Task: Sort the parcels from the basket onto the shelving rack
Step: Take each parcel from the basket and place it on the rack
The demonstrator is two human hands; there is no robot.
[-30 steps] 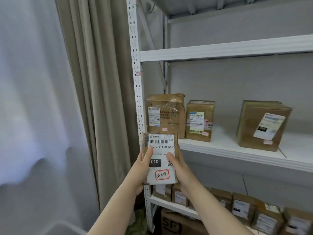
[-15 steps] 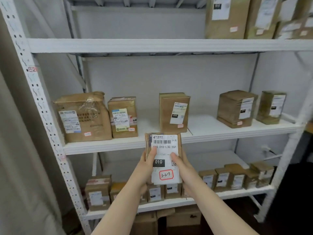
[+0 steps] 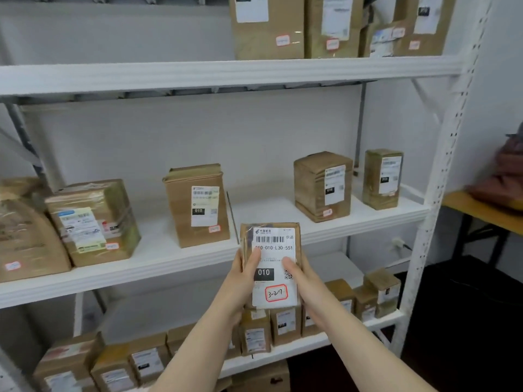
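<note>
parcel (image 3: 276,239) moved right along rack (image 3: 169,267); L hand (image 3: 240,281), R hand (image 3: 307,281) grip.

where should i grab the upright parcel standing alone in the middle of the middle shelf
Take the upright parcel by its left and right side faces, upper half, coming straight from the front. It stands tall with open shelf on either side, so both edges are free to grip.

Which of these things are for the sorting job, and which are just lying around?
For the job:
parcel marked 3-2-7, held by the left hand and right hand
shelving rack
shelved parcels

Just lying about:
wooden table
reddish bundle on it, blurred
wall plug
</note>
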